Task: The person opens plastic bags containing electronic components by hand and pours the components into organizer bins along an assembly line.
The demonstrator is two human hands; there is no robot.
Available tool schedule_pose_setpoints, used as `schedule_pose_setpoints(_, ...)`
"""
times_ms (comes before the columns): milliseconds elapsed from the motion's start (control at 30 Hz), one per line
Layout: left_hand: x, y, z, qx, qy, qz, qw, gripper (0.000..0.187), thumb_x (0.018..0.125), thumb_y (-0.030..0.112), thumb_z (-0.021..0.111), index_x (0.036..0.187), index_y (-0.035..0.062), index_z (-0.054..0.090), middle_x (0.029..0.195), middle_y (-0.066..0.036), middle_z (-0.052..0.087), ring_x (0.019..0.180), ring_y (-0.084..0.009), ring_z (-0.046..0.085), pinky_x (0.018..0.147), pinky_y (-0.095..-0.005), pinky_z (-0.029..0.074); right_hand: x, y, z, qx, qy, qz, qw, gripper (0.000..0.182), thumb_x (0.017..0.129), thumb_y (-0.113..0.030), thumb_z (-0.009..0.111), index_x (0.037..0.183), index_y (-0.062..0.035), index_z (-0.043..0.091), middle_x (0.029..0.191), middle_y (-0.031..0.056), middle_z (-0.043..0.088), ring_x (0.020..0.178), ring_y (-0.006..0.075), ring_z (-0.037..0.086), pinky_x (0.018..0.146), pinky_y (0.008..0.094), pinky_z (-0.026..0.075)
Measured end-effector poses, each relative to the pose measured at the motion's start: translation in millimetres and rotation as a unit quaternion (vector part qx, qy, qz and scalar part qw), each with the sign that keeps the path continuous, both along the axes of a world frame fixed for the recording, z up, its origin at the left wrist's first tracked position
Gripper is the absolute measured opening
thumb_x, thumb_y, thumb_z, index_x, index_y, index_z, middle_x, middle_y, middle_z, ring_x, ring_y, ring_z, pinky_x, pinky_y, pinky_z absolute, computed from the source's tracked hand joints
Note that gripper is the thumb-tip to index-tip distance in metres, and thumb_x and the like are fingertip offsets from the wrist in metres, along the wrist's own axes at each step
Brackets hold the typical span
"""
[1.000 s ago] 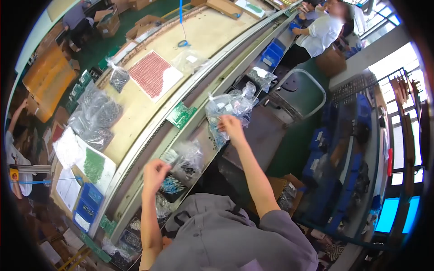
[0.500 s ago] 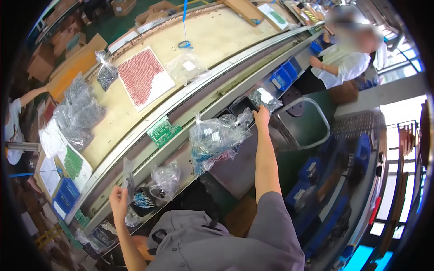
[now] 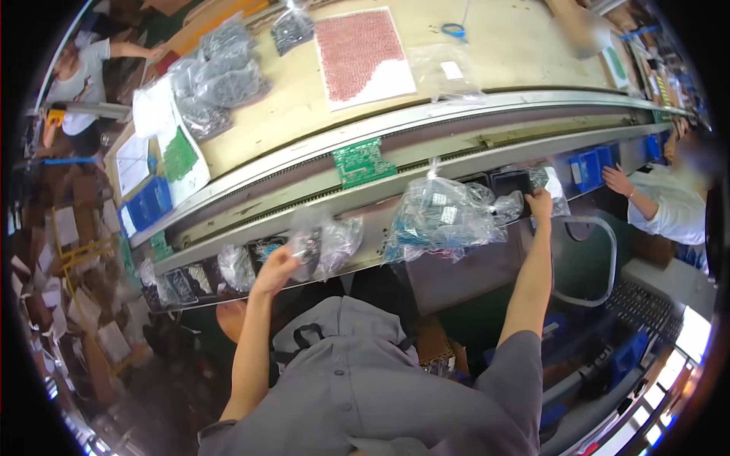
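My left hand (image 3: 277,271) is closed on a small clear plastic bag (image 3: 306,247) with dark parts in it, held up over the near ledge. Beside it lies another clear bag (image 3: 339,242). My right hand (image 3: 539,204) has its fingers bent at the edge of a bag with a white label (image 3: 553,190), next to a black tray (image 3: 510,182); what its fingertips hold, if anything, is too small to tell. Between my hands lies a large pile of clear bags (image 3: 437,220). A green circuit board (image 3: 363,163) rests on the rail beyond.
Across the rail, a table (image 3: 281,140) bears a sheet of red parts (image 3: 361,57), grey-filled bags (image 3: 217,80) and blue scissors (image 3: 453,30). A co-worker's hand (image 3: 617,181) is near a blue bin (image 3: 590,169) at right. Another person (image 3: 84,72) stands far left.
The view has turned, so the bench now runs more level. My left hand, with its bag, has moved right towards the neighbouring clear bag. My right hand remains by the labelled bag.
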State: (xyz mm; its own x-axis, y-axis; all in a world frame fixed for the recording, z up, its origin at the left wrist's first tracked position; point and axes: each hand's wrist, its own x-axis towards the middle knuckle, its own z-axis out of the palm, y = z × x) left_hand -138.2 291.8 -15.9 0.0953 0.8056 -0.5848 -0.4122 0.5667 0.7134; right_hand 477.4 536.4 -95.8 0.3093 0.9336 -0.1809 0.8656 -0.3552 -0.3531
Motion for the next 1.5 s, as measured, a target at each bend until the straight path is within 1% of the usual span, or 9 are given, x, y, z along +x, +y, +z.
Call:
schedule_pose_setpoints(200, 36, 16, -41, -0.006, 0.093, -0.103, 0.99, 0.008, 0.074, 0.011, 0.062, 0.071, 0.0042, 0.059, 0.134, -0.024, 0.021, 0.127, -0.0187, 0.019, 0.093, -0.0306, 0.026, -7, -7, 44, 0.035, 0.007, 0.072, 0.997, 0.018, 0.066, -0.009, 0.059, 0.081, 0.001, 0.054, 0.069, 0.0168, 0.057, 0.066, 0.0305, 0.056, 0.062, 0.0367, 0.043)
schedule_pose_setpoints(233, 42, 16, -43, -0.003, 0.118, -0.074, 0.99, 0.011, 0.075, 0.008, 0.062, 0.066, 0.0049, 0.056, 0.105, -0.009, 0.053, 0.115, -0.0135, 0.035, 0.079, -0.0278, 0.036, -7, -12, 48, 0.059, 0.01, 0.076, 0.995, 0.02, 0.067, -0.01, 0.059, 0.083, 0.0011, 0.055, 0.071, 0.0173, 0.057, 0.067, 0.0309, 0.056, 0.063, 0.0368, 0.043)
schedule_pose_setpoints(433, 77, 36, -41, -0.054, -0.02, -0.026, 0.998, 0.011, 0.078, 0.012, 0.061, 0.074, 0.003, 0.056, 0.076, 0.001, 0.053, 0.069, -0.0073, 0.046, 0.065, -0.022, 0.036, -22, -63, 101, 0.196, 0.044, 0.016, 0.979, 0.023, 0.073, -0.007, 0.059, 0.09, 0.006, 0.053, 0.079, 0.0158, 0.057, 0.072, 0.0201, 0.057, 0.067, 0.0286, 0.044)
schedule_pose_setpoints(667, 95, 57, -42, -0.127, -0.167, -0.016, 0.978, 0.01, 0.078, 0.014, 0.061, 0.078, 0.0067, 0.054, 0.082, -0.001, 0.056, 0.076, -0.0117, 0.053, 0.066, -0.0306, 0.045, -158, -136, 191, 0.143, 0.235, -0.037, 0.961, 0.015, 0.074, 0.0, 0.059, 0.086, 0.0038, 0.052, 0.067, -0.0026, 0.046, 0.062, 0.0035, 0.041, 0.054, 0.0179, 0.035)
schedule_pose_setpoints(867, 4, 24, 33, -0.022, 0.069, 0.048, 0.996, 0.013, 0.077, 0.014, 0.062, 0.084, 0.0031, 0.06, 0.079, 0.0, 0.056, 0.074, -0.0087, 0.049, 0.067, -0.022, 0.037, -316, -187, 152, -0.081, 0.462, 0.02, 0.883, 0.013, 0.072, 0.001, 0.058, 0.084, 0.0028, 0.054, 0.07, 0.0025, 0.058, 0.063, 0.0055, 0.051, 0.055, 0.0194, 0.041)
schedule_pose_setpoints(967, -43, 4, 48, 0.12, 0.305, 0.065, 0.943, 0.01, 0.078, 0.008, 0.057, 0.082, -0.0008, 0.058, 0.084, -0.002, 0.056, 0.078, -0.0089, 0.05, 0.071, -0.0219, 0.039, -376, -215, 81, -0.09, 0.358, 0.109, 0.923, 0.018, 0.069, -0.008, 0.06, 0.082, 0.0024, 0.053, 0.065, 0.0135, 0.058, 0.057, 0.0142, 0.056, 0.052, 0.0283, 0.042)
schedule_pose_setpoints(1133, -66, -1, 74, 0.093, 0.284, 0.083, 0.951, 0.009, 0.08, 0.006, 0.052, 0.082, -0.0017, 0.056, 0.07, 0.001, 0.056, 0.066, -0.0053, 0.049, 0.06, -0.0188, 0.039, -446, -224, 30, -0.021, 0.218, 0.146, 0.965, 0.024, 0.067, -0.015, 0.063, 0.081, 0.0017, 0.051, 0.065, 0.0195, 0.056, 0.066, 0.037, 0.056, 0.06, 0.0418, 0.044)
schedule_pose_setpoints(1267, -62, -2, 54, 0.088, 0.262, 0.066, 0.959, 0.009, 0.08, 0.005, 0.052, 0.083, -0.0024, 0.057, 0.071, -0.001, 0.058, 0.065, -0.0058, 0.051, 0.06, -0.0192, 0.04, -459, -225, 49, -0.003, 0.127, 0.229, 0.965, 0.038, 0.071, -0.026, 0.065, 0.095, 0.0002, 0.051, 0.092, 0.0201, 0.054, 0.08, 0.0376, 0.053, 0.069, 0.0409, 0.044)
schedule_pose_setpoints(1500, -33, -1, 29, 0.134, 0.252, -0.052, 0.957, 0.013, 0.072, 0.01, 0.061, 0.069, -0.0022, 0.059, 0.062, -0.001, 0.057, 0.058, -0.0066, 0.05, 0.054, -0.0204, 0.039, -487, -227, 126, 0.031, 0.395, 0.263, 0.88, 0.045, 0.062, -0.019, 0.073, 0.099, -0.0038, 0.052, 0.088, 0.0083, 0.053, 0.074, 0.0179, 0.051, 0.066, 0.0274, 0.044)
